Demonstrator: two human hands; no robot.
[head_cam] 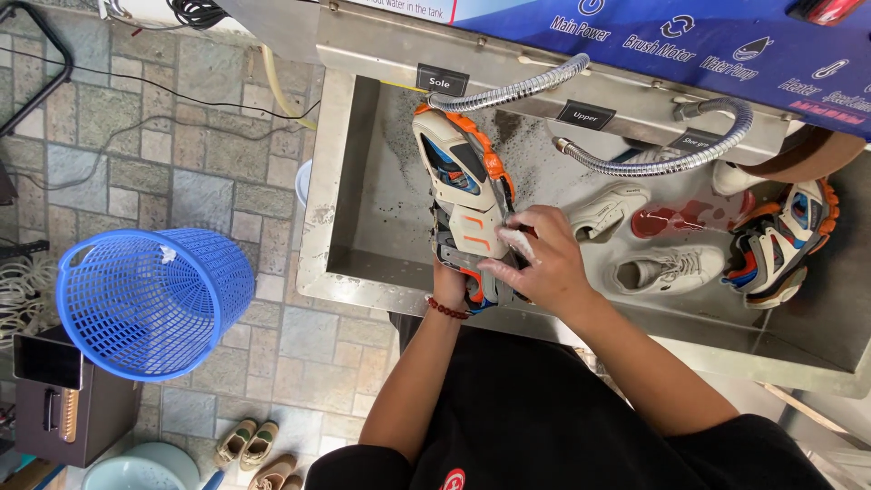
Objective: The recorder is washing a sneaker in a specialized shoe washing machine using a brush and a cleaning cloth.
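Observation:
A chunky sneaker (458, 177) in beige, orange and blue is held sole-up over the steel wash basin (363, 263). My left hand (449, 286) grips it from below at the heel end; a red bead bracelet circles that wrist. My right hand (535, 259) presses on the sole near the heel, with white foam on its fingers. A flexible metal hose (517, 88) arches just above the shoe's toe.
In the basin lie two white sneakers (667, 269), a matching multicolour sneaker (780, 240), and a red puddle (671, 218). A second metal hose (671, 163) hangs over them. A blue plastic basket (154, 299) stands on the tiled floor at left; small shoes (247, 442) lie near my feet.

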